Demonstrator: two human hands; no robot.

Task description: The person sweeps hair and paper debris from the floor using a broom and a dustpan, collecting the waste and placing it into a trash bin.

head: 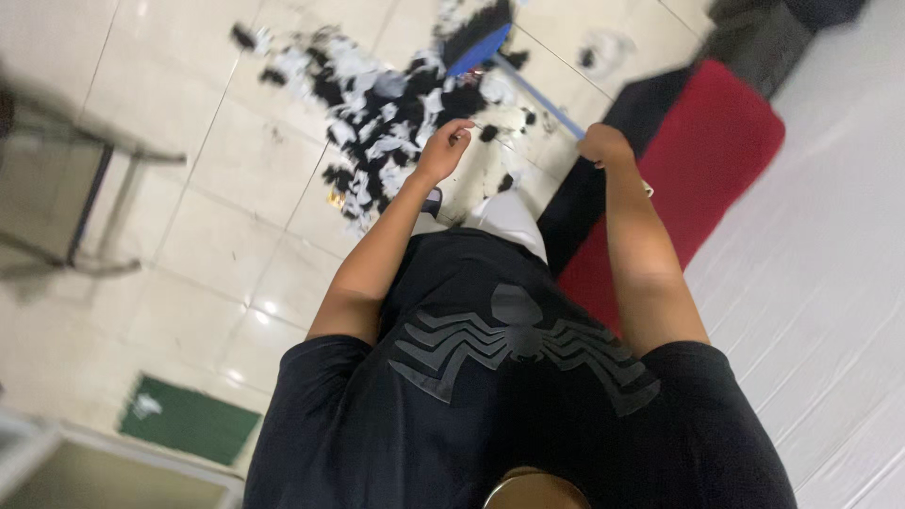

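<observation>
Your right hand (603, 144) is closed in a fist around the upper part of the broom handle (539, 98), a thin blue-grey pole that slants away from you across the pale tiled floor (189, 236). Your left hand (445, 149) is curled with the fingers drawn in, just left of the handle; whether it grips the pole or only hovers beside it you cannot tell from this angle. The broom head (477, 41), blue with dark bristles, rests on the floor at the far edge of a pile of black and white scraps (372, 104), which spreads out ahead of your feet. To your right lies a red cushion (702, 165) with a black side, touching the floor beside a white wall. At the left stands a metal chair frame (75, 188), blurred, and a green mat (189, 419) lies near it.
</observation>
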